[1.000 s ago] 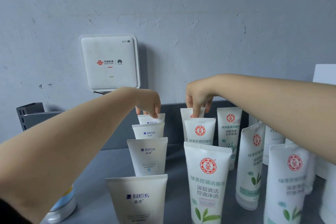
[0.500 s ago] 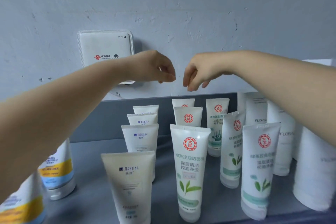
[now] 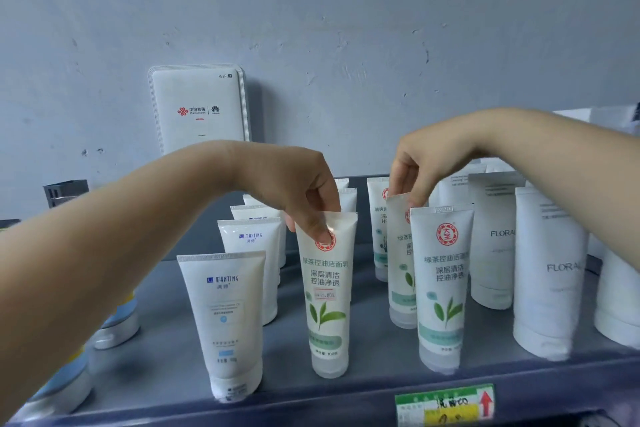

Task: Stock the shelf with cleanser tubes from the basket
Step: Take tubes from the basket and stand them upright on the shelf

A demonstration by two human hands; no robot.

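Cleanser tubes stand cap-down in rows on a grey shelf (image 3: pixel 367 295). My left hand (image 3: pixel 298 191) pinches the top of the front green-leaf tube (image 3: pixel 327 291) in the middle row. My right hand (image 3: pixel 426 166) pinches the top of the second green-leaf tube (image 3: pixel 400 267), which stands behind another green-leaf tube (image 3: pixel 441 284) at the front. A row of white MANTING tubes (image 3: pixel 225 319) stands to the left. The basket is out of view.
Tall white FLORA tubes (image 3: pixel 547 270) crowd the shelf's right side. Blue-and-yellow tubes (image 3: pixel 114 326) stand at the far left behind my left forearm. A white WiFi box (image 3: pixel 199 107) hangs on the wall. A price label (image 3: pixel 445 404) sits on the shelf's front edge.
Both hands left the rear tubes, lifted above the rows, then came down toward me onto nearer green-leaf tubes, which they now pinch by the top.
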